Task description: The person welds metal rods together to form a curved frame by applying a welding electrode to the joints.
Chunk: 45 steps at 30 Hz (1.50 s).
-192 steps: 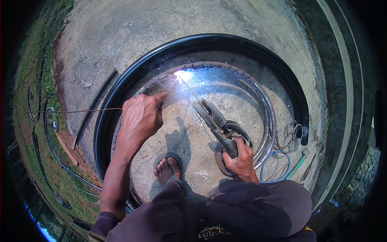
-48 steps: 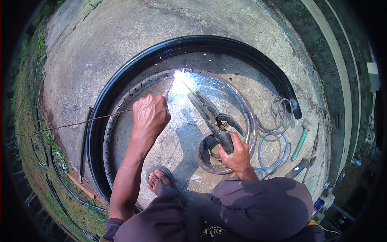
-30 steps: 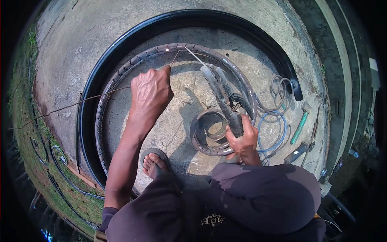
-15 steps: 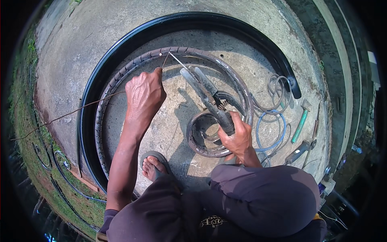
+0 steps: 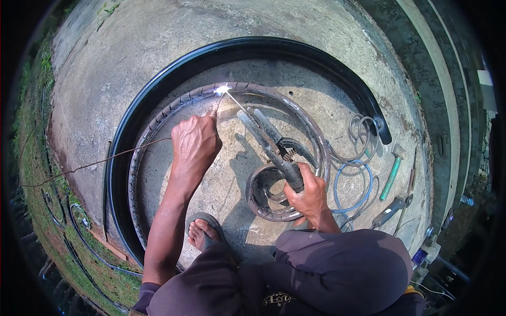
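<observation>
My left hand (image 5: pixel 196 139) is closed around a thin brown metal wire (image 5: pixel 105 159). One end of it reaches the weld spot; the long tail runs out to the left. In my right hand (image 5: pixel 310 194) is a worn welding electrode holder (image 5: pixel 274 146), gripped by its dark handle, a coil spring showing. Its jaws clamp a slim welding electrode (image 5: pixel 235 102). Where electrode and wire tip meet the notched, spiral-curved metal strip (image 5: pixel 311 124), a bright white-blue arc (image 5: pixel 223 90) glows and hides the contact point. The strip's inner end curls near my right hand.
A large black curved channel (image 5: pixel 253 48) surrounds the spiral on the concrete. At the right lie grey metal rings (image 5: pixel 352 139), a blue ring (image 5: pixel 336 185), a green-handled hammer (image 5: pixel 390 179) and a black grinder-like power tool (image 5: pixel 389 211). Grass (image 5: pixel 79 253) borders the left, with loose cables.
A bright arc has lit at the electrode tip, where there was none before. The whole scene sits slightly lower in the picture. Both hands keep their holds.
</observation>
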{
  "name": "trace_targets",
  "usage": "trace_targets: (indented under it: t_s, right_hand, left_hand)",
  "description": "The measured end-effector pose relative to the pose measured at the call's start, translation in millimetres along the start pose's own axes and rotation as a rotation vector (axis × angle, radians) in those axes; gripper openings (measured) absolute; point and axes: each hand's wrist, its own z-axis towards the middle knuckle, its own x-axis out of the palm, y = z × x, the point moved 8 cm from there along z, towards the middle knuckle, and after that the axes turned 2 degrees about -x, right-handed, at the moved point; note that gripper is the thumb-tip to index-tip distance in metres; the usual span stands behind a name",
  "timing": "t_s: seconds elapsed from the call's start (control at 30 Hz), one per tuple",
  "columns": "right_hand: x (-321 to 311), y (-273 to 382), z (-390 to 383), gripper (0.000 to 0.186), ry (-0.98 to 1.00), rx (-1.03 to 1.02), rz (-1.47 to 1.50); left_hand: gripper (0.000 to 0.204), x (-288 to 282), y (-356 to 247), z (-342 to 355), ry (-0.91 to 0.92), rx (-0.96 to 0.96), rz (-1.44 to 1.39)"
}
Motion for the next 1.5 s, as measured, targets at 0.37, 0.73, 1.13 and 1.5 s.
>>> trace_targets:
  t_s: [0.37,0.73,1.13,1.5]
  right_hand:
    - [3,-1,0,0.047,0.009,-0.007,-0.007]
    - [-13,-6,-15,0.038,-0.111,-0.002,-0.014]
    - [-16,-14,-14,0.042,-0.109,0.005,-0.001]
    - [-10,-14,-8,0.045,-0.066,0.015,0.007]
  left_hand:
    - [0.013,6,3,2,-0.042,0.005,0.001]
    - [0.015,-6,-17,-7,0.002,-0.009,-0.075]
    - [0.019,10,-25,7,-0.005,0.014,-0.028]
    - [0.027,10,-20,8,0.007,-0.025,0.021]
